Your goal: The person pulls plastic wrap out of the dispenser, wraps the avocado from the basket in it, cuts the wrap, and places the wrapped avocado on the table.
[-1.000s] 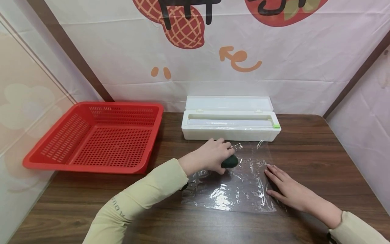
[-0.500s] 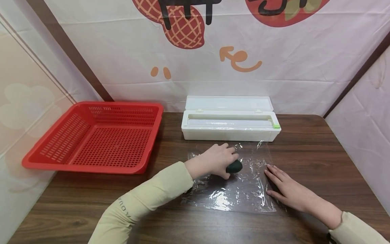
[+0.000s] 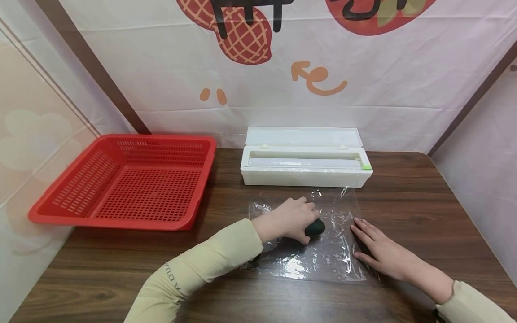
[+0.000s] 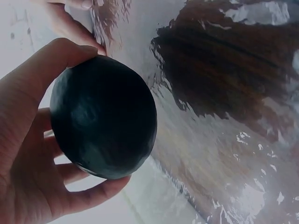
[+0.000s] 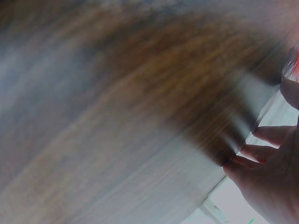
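Note:
In the head view my left hand [image 3: 287,220] grips a smooth, dark green oval object [image 3: 315,228] over the sheet of cling film [image 3: 323,260]. The left wrist view shows the thumb at one side of this dark oval object [image 4: 105,119] and fingers curled round its other side. Its hand-side end is covered. The film is spread on the table, crinkled and shiny. My right hand [image 3: 383,253] lies at the film's right edge with fingers extended. In the right wrist view its fingertips [image 5: 257,132] touch the surface along that edge.
Behind the film stands a white cling film dispenser [image 3: 303,178], lid raised, with a roll inside and a green slider [image 3: 366,167] at its right end. A red perforated basket [image 3: 190,222] is on the left of the wooden table [image 3: 420,202]. A printed cloth [image 3: 383,80] hangs behind.
My left hand has moved right and toward the front of the table, carrying the dark green oval object over the film. My right hand has stayed at the film's edge.

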`<state>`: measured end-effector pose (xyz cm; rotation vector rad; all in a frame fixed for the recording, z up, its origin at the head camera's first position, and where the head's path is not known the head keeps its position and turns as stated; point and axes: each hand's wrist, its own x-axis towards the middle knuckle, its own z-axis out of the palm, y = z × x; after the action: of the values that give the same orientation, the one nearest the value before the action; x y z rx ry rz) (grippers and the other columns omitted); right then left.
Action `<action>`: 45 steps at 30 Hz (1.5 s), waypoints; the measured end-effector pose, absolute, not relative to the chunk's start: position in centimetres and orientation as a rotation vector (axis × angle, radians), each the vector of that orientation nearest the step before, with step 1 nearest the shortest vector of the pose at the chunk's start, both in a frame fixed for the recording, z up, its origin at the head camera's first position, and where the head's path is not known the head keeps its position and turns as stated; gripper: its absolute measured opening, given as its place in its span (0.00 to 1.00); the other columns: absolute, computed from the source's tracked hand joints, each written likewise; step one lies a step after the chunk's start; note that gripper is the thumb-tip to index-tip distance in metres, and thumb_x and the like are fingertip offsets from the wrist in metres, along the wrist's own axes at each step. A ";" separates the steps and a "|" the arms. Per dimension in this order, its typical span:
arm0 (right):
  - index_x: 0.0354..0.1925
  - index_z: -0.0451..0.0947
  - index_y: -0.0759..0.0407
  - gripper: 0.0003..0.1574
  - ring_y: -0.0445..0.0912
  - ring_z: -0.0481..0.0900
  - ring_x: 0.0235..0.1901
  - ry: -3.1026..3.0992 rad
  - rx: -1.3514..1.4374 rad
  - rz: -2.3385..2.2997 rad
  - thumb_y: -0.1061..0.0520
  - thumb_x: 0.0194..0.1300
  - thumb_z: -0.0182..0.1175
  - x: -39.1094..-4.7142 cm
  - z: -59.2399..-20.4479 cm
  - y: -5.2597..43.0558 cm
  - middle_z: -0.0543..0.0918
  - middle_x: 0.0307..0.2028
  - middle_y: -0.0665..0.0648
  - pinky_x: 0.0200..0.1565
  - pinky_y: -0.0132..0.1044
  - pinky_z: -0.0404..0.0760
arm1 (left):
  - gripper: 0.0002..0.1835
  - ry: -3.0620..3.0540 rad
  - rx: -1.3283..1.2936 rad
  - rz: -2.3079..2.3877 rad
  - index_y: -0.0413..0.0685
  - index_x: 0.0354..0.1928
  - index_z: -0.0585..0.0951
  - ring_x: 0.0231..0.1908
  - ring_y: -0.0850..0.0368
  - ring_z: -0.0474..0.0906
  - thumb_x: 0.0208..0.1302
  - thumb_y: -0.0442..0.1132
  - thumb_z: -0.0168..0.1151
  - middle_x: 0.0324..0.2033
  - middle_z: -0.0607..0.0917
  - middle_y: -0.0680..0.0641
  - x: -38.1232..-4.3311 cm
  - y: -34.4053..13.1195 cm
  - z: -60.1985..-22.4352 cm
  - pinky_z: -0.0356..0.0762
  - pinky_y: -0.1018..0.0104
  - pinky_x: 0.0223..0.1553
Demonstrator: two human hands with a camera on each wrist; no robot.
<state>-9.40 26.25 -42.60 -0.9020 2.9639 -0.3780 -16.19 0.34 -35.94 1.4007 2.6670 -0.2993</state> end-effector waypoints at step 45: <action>0.58 0.64 0.68 0.38 0.61 0.63 0.56 3.064 -1.034 -0.458 0.50 0.55 0.64 -9.8 -42.0 26.2 0.65 0.58 0.69 0.50 0.53 0.68 | 0.31 2.668 1.334 -0.277 0.52 0.52 0.75 0.35 0.59 0.72 0.49 0.61 0.62 0.41 0.79 0.53 -16.0 0.6 -36.6 0.74 0.68 0.30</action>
<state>-9.82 26.24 -42.04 -1.0342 3.0643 -0.4581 -16.03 0.63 -36.64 1.3340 2.6683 -0.2773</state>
